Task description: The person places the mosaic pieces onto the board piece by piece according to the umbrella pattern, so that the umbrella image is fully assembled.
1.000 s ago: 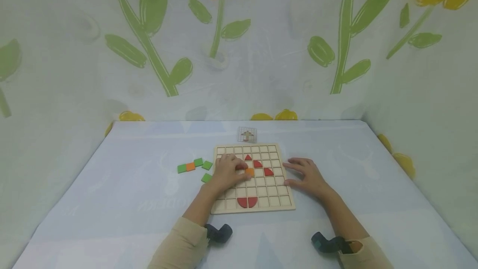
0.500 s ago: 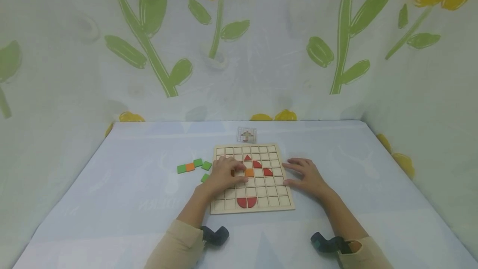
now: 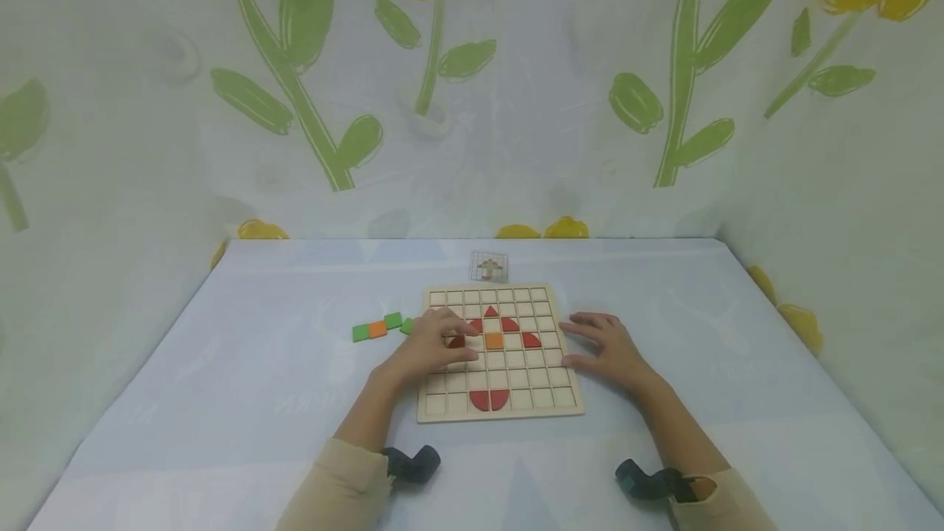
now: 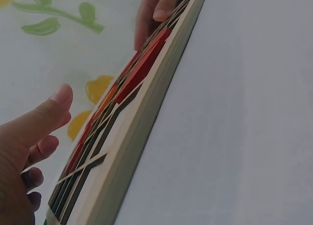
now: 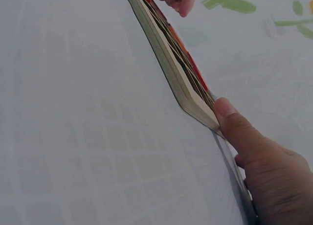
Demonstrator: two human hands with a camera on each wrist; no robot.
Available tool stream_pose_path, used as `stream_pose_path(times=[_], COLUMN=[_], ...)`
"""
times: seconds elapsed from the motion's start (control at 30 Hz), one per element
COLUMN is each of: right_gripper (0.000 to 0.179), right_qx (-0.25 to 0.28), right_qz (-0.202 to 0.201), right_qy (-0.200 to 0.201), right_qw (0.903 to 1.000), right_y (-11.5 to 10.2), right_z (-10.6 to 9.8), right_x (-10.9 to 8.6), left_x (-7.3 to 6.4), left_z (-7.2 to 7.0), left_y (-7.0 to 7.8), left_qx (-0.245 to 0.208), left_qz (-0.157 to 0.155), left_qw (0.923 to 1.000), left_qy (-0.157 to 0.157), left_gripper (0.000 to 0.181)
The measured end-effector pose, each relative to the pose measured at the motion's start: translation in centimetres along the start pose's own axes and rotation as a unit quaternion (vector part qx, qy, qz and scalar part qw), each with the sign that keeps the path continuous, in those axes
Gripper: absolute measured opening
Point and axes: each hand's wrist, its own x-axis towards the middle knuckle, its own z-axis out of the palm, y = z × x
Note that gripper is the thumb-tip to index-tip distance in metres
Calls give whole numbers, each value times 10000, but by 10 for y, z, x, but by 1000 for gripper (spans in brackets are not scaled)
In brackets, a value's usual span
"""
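A wooden grid board [image 3: 542, 402] lies on the table between my hands. Over its left part hovers my left hand [image 3: 428, 342], thumb and fingers apart with nothing between them. Near its fingertips, an orange square tile [image 3: 494, 341] sits in a cell. Around that tile are a red triangle [image 3: 490, 311] and several red quarter-circle pieces [image 3: 531, 340], some partly covered by the left fingers. Two more red quarter circles [image 3: 479, 401] form a half disc in the bottom row. At the board's right edge, my right hand [image 3: 606, 348] rests with fingers spread; its thumb [image 5: 226, 109] is against the board's corner.
Left of the board lie loose green tiles [image 3: 360, 333] and another orange tile [image 3: 378, 329]; one green tile is partly behind the left hand. A small card with a printed grid figure [image 3: 490, 266] lies beyond the board. A flower-printed wall [image 3: 538, 146] encloses the table's back and sides.
My left hand has drawn back leftward from the orange tile, which stays in its cell. More red pieces are uncovered, and loose green tiles are now covered. The right hand has not moved.
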Motion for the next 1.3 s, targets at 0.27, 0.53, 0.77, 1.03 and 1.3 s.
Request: stream_pose_path(times=[0.27, 0.53, 0.77, 1.03, 1.3], right_gripper=[58, 59, 58, 59, 59], right_qx=[62, 68, 55, 84, 86], right_qz=[-42, 44, 27, 46, 89], right_qy=[23, -2, 3, 21, -5], right_qw=[10000, 10000, 10000, 10000, 9999], right_y=[2, 0, -1, -1, 1], right_z=[1, 1, 0, 1, 2], right_x=[0, 0, 0, -1, -1], left_x=[-7, -14, -18, -20, -24], left_z=[-11, -23, -33, -41, -46], left_y=[-4, -11, -16, -26, -36], left_qx=[-40, -97, -88, 359, 487], left_qz=[-446, -383, -560, -709, -569], left_qw=[9990, 9990, 9980, 9956, 9949], left_qy=[88, 201, 264, 492, 669], left_gripper=[29, 31, 34, 37, 37])
